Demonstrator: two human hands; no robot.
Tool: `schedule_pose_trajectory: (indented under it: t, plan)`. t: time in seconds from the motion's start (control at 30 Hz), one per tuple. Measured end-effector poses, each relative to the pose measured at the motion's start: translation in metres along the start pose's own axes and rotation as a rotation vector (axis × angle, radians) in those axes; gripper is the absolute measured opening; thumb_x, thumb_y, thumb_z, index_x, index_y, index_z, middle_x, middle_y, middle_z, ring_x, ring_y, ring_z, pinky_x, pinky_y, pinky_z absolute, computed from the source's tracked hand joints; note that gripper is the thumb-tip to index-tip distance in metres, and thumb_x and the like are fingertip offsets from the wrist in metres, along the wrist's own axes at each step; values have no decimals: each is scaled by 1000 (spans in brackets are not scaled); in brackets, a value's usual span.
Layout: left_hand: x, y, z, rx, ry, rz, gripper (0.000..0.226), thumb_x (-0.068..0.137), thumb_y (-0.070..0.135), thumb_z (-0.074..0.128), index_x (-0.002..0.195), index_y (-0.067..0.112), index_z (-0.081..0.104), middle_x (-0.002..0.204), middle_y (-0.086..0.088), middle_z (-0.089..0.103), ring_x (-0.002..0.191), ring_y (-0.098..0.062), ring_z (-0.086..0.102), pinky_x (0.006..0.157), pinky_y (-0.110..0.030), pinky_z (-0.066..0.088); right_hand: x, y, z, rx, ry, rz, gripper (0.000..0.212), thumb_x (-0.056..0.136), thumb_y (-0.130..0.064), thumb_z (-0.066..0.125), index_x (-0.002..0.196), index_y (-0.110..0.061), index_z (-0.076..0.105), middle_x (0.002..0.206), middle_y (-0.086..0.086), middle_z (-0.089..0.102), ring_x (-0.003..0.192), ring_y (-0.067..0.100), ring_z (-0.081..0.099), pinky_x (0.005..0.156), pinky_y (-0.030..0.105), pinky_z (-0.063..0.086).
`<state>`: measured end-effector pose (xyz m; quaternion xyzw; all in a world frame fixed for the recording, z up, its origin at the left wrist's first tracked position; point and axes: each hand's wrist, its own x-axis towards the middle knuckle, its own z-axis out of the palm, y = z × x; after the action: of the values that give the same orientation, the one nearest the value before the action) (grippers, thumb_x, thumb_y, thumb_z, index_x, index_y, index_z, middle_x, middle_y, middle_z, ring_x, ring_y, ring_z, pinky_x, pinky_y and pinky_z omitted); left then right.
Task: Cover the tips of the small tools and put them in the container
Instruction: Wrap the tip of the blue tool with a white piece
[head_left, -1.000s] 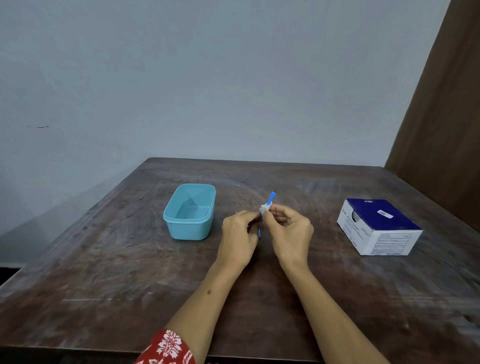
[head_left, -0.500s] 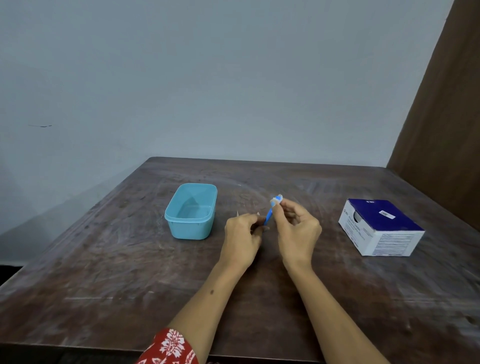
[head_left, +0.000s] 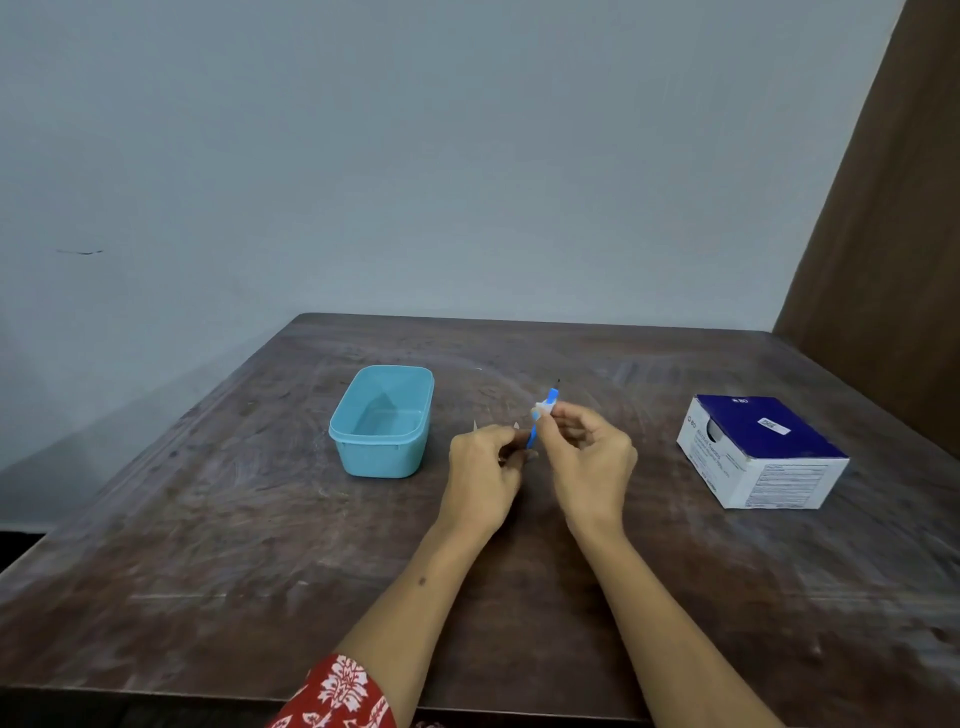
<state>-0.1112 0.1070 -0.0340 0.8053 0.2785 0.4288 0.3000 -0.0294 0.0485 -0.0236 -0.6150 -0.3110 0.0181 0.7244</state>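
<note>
Since a second ago the small blue tool has tilted so its dark tip points up and away, pinched near its pale cap by the right hand, its lower end at the left hand, whose curled fingers seem to pinch something small I cannot make out. Both hover over the counter, just right of the empty teal container, with a blue-and-white box well apart. A slip could prick a fingertip or drop the tool.
</note>
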Motion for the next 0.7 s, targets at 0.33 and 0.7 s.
schedule_pose_trajectory:
  t: [0.33, 0.7]
  plan:
    - [-1, 4, 0, 1, 30, 42, 22, 79, 0, 68, 99, 9, 73, 88, -2, 72, 77, -4, 62, 69, -5, 45, 1, -2, -1, 60, 65, -5, 4, 79, -17, 74, 83, -17, 73, 70, -8, 71, 65, 3, 67, 64, 16, 53]
    - [0, 0, 0, 15, 8, 26, 20, 79, 2, 69, 98, 8, 72, 88, -5, 72, 76, -8, 62, 70, -9, 45, 3, -1, -2, 103, 86, 3, 2, 81, -20, 72, 82, -22, 73, 70, -4, 72, 67, 9, 68, 66, 25, 55]
